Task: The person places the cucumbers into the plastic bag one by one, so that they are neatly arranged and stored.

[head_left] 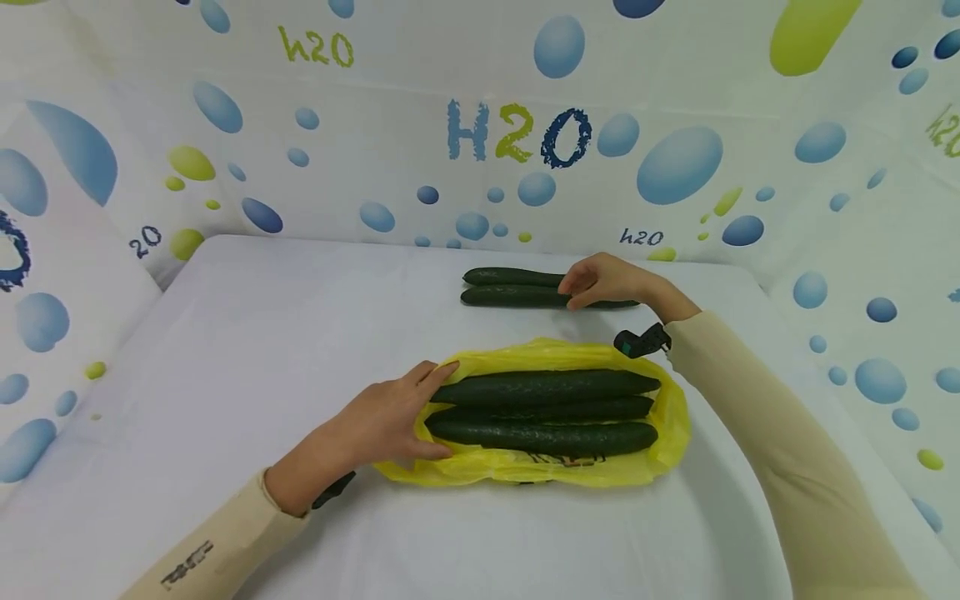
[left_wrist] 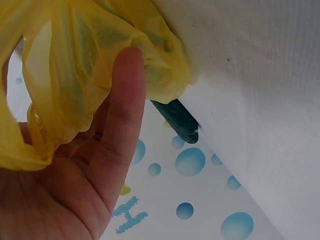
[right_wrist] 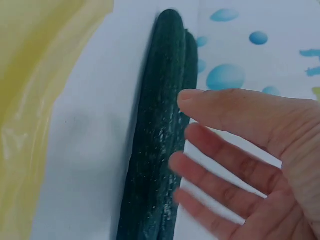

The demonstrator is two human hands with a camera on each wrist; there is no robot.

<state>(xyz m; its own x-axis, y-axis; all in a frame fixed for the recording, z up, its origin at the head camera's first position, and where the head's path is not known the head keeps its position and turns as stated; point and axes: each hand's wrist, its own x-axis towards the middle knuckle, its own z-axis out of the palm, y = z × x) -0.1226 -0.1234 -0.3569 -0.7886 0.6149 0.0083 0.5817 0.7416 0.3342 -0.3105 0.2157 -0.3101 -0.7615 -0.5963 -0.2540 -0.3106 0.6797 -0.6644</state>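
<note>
Three dark green cucumbers lie side by side in a yellow plastic bag; the front cucumber (head_left: 540, 435) is the nearest to me. My left hand (head_left: 386, 417) is at the left end of the bag (head_left: 637, 471), thumb and fingers spread apart and touching the plastic. The left wrist view shows its straight thumb (left_wrist: 125, 115) against the bag, with other fingers partly hidden by it. Farther back, two more cucumbers (head_left: 510, 296) lie parallel on the table. Over their right part hovers my right hand (head_left: 603, 279), fingers loosely bent, gripping nothing; the right wrist view shows the fingertips beside the cucumbers (right_wrist: 155, 125).
A white cloth covers the table (head_left: 225, 358). Behind it stands a white backdrop (head_left: 420, 75) with blue and green drops and H2O lettering. A dark wrist camera (head_left: 637, 342) on my right arm sits just above the bag's back right corner.
</note>
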